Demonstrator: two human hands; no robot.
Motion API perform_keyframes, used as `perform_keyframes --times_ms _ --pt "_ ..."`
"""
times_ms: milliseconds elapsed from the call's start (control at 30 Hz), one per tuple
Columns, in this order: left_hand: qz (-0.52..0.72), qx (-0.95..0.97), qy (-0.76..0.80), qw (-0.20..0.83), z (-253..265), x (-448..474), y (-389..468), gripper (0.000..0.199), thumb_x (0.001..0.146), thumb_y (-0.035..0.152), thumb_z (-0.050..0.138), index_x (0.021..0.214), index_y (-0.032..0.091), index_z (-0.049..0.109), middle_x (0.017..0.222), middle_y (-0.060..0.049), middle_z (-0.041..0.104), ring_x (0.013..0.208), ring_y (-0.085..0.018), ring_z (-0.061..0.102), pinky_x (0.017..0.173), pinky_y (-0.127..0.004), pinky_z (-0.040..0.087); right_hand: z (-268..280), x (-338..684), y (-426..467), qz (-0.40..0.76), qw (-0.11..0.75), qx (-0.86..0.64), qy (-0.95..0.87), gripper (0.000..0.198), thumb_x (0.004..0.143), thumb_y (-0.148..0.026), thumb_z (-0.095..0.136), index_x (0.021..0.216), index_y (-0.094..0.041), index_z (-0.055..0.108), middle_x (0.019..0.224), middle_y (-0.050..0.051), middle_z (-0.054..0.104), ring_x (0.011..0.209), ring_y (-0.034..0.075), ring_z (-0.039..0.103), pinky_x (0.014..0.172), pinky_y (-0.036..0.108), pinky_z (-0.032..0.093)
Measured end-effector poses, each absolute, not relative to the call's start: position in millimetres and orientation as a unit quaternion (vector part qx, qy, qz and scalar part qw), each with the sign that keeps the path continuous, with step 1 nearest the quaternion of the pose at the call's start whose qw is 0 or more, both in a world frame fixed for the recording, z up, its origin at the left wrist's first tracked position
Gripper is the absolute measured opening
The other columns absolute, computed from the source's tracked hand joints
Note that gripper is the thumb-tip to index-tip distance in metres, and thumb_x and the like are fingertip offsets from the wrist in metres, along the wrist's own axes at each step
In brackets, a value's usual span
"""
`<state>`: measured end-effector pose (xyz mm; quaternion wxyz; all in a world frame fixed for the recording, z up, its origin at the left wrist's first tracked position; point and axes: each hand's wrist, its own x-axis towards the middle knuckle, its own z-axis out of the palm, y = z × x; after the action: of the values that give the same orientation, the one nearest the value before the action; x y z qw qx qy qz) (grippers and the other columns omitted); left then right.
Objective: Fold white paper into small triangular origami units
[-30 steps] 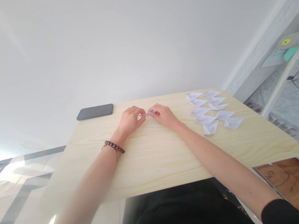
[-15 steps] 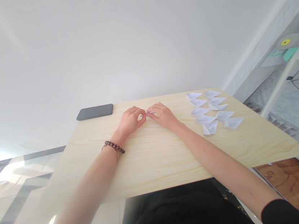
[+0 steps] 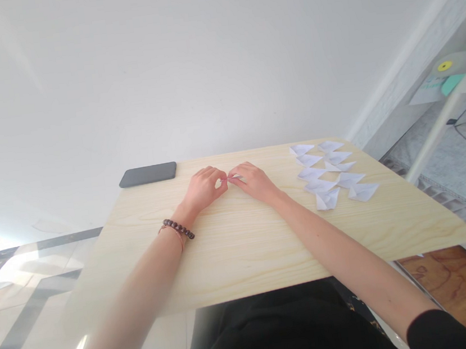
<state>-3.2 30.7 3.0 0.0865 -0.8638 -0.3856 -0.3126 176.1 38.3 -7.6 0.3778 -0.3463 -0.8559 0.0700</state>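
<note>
My left hand [image 3: 204,190] and my right hand [image 3: 255,181] meet fingertip to fingertip above the middle of the table, both closed in a pinch. Between them is a small piece of white paper [image 3: 238,177], mostly covered by the fingers, so its shape is unclear. To the right of my right hand lie several folded white paper pieces [image 3: 311,174], set in two uneven columns. A dark beaded bracelet [image 3: 179,228] is around my left wrist, beside a thinner reddish band.
A dark grey phone-like slab [image 3: 148,174] lies at the back left of the pale wooden table [image 3: 242,252]. A white wall [image 3: 212,75] rises behind the table. At the right stands a light metal frame [image 3: 436,132] with a yellow-centred joint.
Almost nothing differs. Both hands keep their place with the paper pinched between them; my right fingers have shifted very slightly. The folded pieces and the dark slab have not moved.
</note>
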Motion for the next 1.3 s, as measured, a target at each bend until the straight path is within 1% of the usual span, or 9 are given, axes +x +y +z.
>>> perform_keyframes --times_ms 267,467,667,900,1133,1300 --pt "-0.309 -0.857 -0.405 0.076 3.8 -1.3 28.6 0.011 0.076 0.021 0.048 0.079 0.018 0.058 0.079 -0.003 0.061 0.076 -0.016 0.055 0.072 -0.028 0.041 -9.4 176.3 40.4 0.063 0.372 -0.349 -0.857 0.020 0.085 -0.032 0.044 0.085 -0.021 0.060 0.084 0.004 0.063 0.085 0.017 0.051 0.079 0.030 0.037" --pt "-0.308 -0.860 -0.397 0.086 3.6 -1.5 29.5 0.010 0.075 0.020 0.048 0.078 0.018 0.057 0.077 -0.003 0.061 0.075 -0.016 0.054 0.072 -0.029 0.041 -9.9 176.0 40.3 0.063 0.372 -0.348 -0.858 0.020 0.085 -0.032 0.044 0.084 -0.021 0.060 0.085 0.003 0.063 0.084 0.017 0.051 0.078 0.029 0.037" --pt "-0.306 -0.853 -0.415 0.085 4.2 -1.0 28.1 0.010 0.073 0.020 0.049 0.080 0.018 0.056 0.078 -0.003 0.060 0.075 -0.016 0.054 0.072 -0.029 0.041 -7.6 176.2 38.6 0.065 0.374 -0.355 -0.854 0.023 0.085 -0.035 0.042 0.083 -0.021 0.060 0.084 0.004 0.063 0.083 0.017 0.051 0.078 0.030 0.037" --pt "-0.309 -0.855 -0.408 0.081 3.2 -2.4 29.8 0.007 0.073 0.020 0.049 0.077 0.018 0.055 0.076 -0.002 0.060 0.075 -0.016 0.054 0.073 -0.029 0.041 -9.2 176.6 39.5 0.062 0.371 -0.351 -0.857 0.021 0.085 -0.034 0.043 0.083 -0.021 0.059 0.083 0.003 0.063 0.082 0.017 0.050 0.077 0.029 0.037" --pt "-0.305 -0.849 -0.424 0.081 4.4 -2.0 27.9 0.010 0.071 0.020 0.050 0.080 0.018 0.054 0.078 -0.003 0.059 0.073 -0.016 0.054 0.070 -0.028 0.041 -7.6 177.5 38.2 0.065 0.374 -0.358 -0.853 0.023 0.085 -0.035 0.041 0.083 -0.021 0.059 0.082 0.003 0.062 0.082 0.017 0.050 0.076 0.029 0.037" --pt "-0.306 -0.850 -0.419 0.087 3.6 -2.9 29.1 0.007 0.072 0.020 0.050 0.077 0.018 0.053 0.076 -0.002 0.059 0.073 -0.016 0.053 0.071 -0.028 0.041 -8.1 178.0 38.7 0.063 0.374 -0.354 -0.855 0.023 0.085 -0.035 0.042 0.083 -0.021 0.059 0.082 0.003 0.062 0.082 0.017 0.049 0.076 0.029 0.036"
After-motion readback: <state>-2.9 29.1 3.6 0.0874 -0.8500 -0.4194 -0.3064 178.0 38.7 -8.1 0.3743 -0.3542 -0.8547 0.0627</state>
